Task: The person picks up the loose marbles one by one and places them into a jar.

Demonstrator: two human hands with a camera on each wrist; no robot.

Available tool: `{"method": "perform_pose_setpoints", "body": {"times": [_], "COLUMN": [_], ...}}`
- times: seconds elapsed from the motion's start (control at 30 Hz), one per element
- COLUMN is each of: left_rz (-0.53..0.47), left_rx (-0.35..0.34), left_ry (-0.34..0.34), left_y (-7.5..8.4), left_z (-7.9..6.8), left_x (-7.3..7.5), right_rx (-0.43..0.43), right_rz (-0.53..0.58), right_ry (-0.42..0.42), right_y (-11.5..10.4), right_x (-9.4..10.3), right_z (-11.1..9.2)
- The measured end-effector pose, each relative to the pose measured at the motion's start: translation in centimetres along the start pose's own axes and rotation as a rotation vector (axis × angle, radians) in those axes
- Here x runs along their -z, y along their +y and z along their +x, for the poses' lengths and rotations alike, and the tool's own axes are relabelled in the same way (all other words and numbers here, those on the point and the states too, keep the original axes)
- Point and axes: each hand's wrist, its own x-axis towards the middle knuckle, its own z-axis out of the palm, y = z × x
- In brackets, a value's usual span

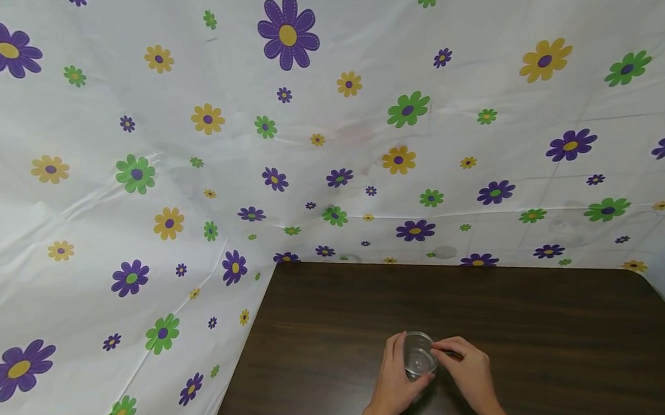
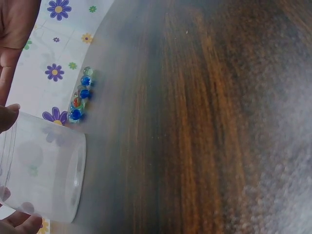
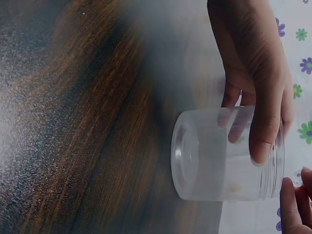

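Note:
My left hand [image 1: 394, 378] grips a clear plastic jar [image 1: 418, 360] round its side, with the jar upright and its mouth open at the top. At the right of the rim, my right hand [image 1: 469, 370] pinches a small clear ball that looks like a marble [image 3: 298, 176] between thumb and finger. In the left wrist view, a row of glass marbles [image 2: 84, 93], some blue, some clear and one with orange, lies beyond the jar. The head view does not show these marbles; the right hand may cover them.
Both hands work over a dark wood-grain table [image 1: 327, 331]. A white sheet [image 1: 351, 132] printed with purple, green and yellow flowers hangs behind the table and along its left side.

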Motion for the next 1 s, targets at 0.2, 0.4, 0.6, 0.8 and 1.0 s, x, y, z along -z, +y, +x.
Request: {"method": "perform_pose_setpoints", "body": {"times": [0.2,0.4,0.6,0.8,1.0], "left_rz": [0.003,0.002,0.009,0.007,0.010], "left_rx": [-0.010,-0.013,-0.020,-0.015,-0.013], "left_ry": [0.002,-0.002,-0.001,0.001,0.005], "left_y": [-0.11,-0.13,0.00,0.01,-0.02], "left_z": [0.05,-0.01,0.02,0.05,0.00], "left_x": [-0.01,0.01,0.06,0.03,0.03], "right_rx": [0.001,0.012,0.028,0.042,0.051], "right_rz": [-0.026,-0.039,-0.047,-0.042,-0.052], "right_ry": [-0.015,-0.021,-0.017,-0.010,0.002], "right_y": [0.12,-0.10,-0.16,-0.12,-0.11], "right_x": [0.01,-0.05,-0.21,-0.34,-0.46], "right_z": [0.01,-0.05,-0.14,-0.13,-0.18]}}
